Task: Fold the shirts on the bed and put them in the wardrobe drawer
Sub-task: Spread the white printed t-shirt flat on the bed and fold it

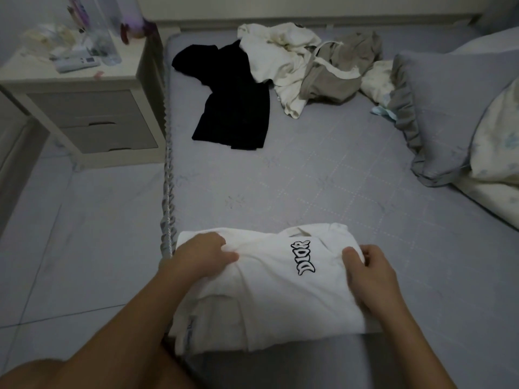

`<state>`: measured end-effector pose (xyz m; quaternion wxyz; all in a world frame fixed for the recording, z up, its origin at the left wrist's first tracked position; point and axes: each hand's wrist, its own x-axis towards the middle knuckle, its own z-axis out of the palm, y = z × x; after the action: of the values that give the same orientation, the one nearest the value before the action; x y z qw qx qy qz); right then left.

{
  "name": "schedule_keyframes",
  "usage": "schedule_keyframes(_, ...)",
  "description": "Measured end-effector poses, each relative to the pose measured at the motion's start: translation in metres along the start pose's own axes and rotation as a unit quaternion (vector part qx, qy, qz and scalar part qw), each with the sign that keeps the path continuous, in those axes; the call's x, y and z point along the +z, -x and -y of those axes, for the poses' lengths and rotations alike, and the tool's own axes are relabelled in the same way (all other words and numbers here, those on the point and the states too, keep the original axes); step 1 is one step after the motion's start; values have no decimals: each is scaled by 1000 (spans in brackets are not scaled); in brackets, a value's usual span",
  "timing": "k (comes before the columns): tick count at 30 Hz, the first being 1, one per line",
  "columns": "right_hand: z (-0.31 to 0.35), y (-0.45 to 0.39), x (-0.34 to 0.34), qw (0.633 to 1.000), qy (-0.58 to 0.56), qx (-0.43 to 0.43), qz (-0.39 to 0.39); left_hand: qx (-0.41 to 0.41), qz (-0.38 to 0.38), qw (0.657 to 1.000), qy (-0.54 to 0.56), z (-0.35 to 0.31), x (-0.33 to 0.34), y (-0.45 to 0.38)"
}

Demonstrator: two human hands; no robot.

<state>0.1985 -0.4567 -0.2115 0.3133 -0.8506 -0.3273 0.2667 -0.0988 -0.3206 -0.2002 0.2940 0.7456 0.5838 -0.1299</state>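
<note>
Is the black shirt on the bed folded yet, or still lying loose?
Still loose. The black shirt lies spread and rumpled near the bed's far end, a sleeve sticking out, beside the heap of light clothes.

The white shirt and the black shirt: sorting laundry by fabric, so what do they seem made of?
White shirt: soft matte knit, likely cotton jersey; it creases softly where the hands pinch it, with a stitched-looking black logo. Black shirt: matte, limp cloth, probably similar; too dark to tell the weave.

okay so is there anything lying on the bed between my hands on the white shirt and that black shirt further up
Nothing visible does. Both the left hand and the right hand grip the white shirt at the near edge, and only bare grey bed sheet lies between it and the black shirt.
</note>
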Motion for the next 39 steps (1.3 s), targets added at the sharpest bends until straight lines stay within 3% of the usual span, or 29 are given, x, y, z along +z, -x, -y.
schedule_keyframes(2, 2, -2, 3, 999, -23, 21, 17, 38, -110, 993, -13, -3, 4, 5)
schedule_keyframes(4, 5, -3, 8, 999, -15, 27, 45, 80, -170, 982, -3, -8, 8, 10)
schedule_keyframes(7, 10, -5, 13, 999, -19, 15, 36, 81, -167, 982, -39, -4, 13, 7)
schedule_keyframes(11, 12, -9, 13, 996, -74, 9, -51, 129, -168, 973, -96, -13, 4, -23)
schedule_keyframes(14, 17, -19, 11, 980, -142, 51, -130, 190, -208, 956, -80, -44, -22, -65)
schedule_keyframes(17, 19, -28, 18, 963, -184, 110, -162, 213, -238, 939, -124, -74, -45, -108)
schedule_keyframes(21, 18, -17, 38, 944, -234, 157, -170, 246, -214, 937, -121, -70, -29, -122)
schedule_keyframes(25, 17, 7, 47, 912, -310, 248, -100, 316, -230, 914, -106, -36, -28, -131)
schedule_keyframes(27, 15, 33, 47, 905, -297, 285, -110, 303, -196, 921, -146, -26, -42, -135)
schedule_keyframes(29, 11, 64, 45, 879, -300, 320, -184, 263, -134, 939, -177, -21, -55, -134)
schedule_keyframes(32, 22, 104, 59, 785, -405, 412, -224, 169, -36, 976, -134, -1, -59, -118)
schedule_keyframes(34, 39, 121, 79, 724, -493, 446, -184, 116, 15, 989, -86, 16, -59, -102)
schedule_keyframes(35, 51, 126, 90, 711, -516, 451, -159, 98, 49, 992, -65, 24, -60, -94)
schedule_keyframes(39, 84, 120, 121, 733, -522, 421, -115, 90, 217, 972, -16, 40, -62, -64)
